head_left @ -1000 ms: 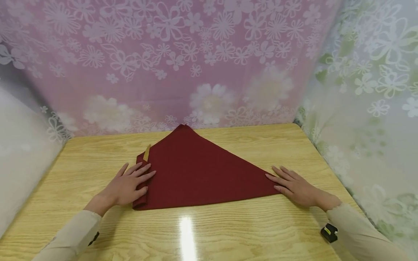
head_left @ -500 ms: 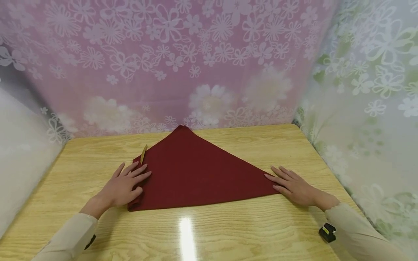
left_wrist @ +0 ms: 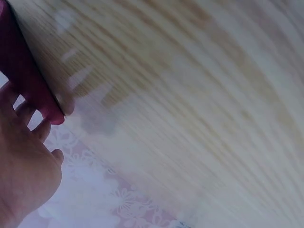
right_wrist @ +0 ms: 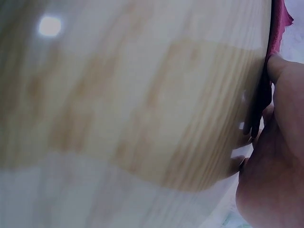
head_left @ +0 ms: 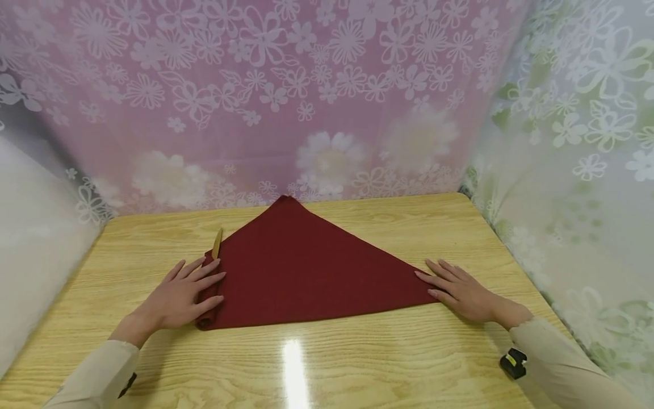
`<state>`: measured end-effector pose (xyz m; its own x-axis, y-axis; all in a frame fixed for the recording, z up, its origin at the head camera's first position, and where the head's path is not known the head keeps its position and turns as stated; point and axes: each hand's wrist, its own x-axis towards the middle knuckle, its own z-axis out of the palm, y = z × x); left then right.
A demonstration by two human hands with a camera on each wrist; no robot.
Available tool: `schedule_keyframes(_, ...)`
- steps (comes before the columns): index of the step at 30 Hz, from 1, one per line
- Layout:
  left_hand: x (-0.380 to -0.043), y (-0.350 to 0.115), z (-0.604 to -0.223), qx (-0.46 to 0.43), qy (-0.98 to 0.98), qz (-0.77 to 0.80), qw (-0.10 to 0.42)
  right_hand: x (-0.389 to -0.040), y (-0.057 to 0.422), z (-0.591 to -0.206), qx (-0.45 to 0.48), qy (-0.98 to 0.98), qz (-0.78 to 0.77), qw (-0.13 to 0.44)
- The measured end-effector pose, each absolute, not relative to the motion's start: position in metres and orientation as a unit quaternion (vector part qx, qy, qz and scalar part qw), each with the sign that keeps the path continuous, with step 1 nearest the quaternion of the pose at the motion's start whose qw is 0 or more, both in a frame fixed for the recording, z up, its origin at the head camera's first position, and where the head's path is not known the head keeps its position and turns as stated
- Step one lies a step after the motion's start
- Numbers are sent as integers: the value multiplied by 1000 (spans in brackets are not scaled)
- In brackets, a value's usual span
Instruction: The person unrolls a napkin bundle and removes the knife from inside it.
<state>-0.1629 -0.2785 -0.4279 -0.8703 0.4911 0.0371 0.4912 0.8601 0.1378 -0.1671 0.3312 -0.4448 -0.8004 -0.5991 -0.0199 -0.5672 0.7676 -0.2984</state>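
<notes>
A dark red cloth [head_left: 306, 272] lies on the table as a broad triangle, its peak toward the back. Along its left side the cloth is rolled up, and a flat, pointed, gold-brown tip [head_left: 217, 243] pokes out of the far end of the roll; the rest of that item is hidden. My left hand [head_left: 176, 298] lies over this roll with fingers spread and fairly straight. At the opposite corner, my right hand [head_left: 467, 292] rests its extended fingers on the cloth. Both wrist views show fingers at the cloth's edge.
The wood-grain table [head_left: 368, 363] carries a bright light reflection near its front. A pink floral curtain [head_left: 245, 136] hangs behind the table's back edge, and a pale floral curtain [head_left: 577, 187] borders its right side.
My left hand has moved left, and the roll with the pointed tip has travelled left with it, leaving more flat cloth. The right hand has stayed at its corner.
</notes>
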Motion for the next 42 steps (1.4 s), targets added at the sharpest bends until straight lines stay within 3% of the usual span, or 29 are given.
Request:
schedule_keyframes(16, -158, -299, -432, -255, -964, -72, 32, -166, 333, -444, -310, 939, -144, 49)
schedule_keyframes(31, -161, -287, -434, -255, -965, -54, -19, -167, 333, -447, -304, 940, -144, 58)
schedule_keyframes(42, -163, -288, -433, -264, -963, -43, -23, -168, 330, -445, -297, 942, -139, 72)
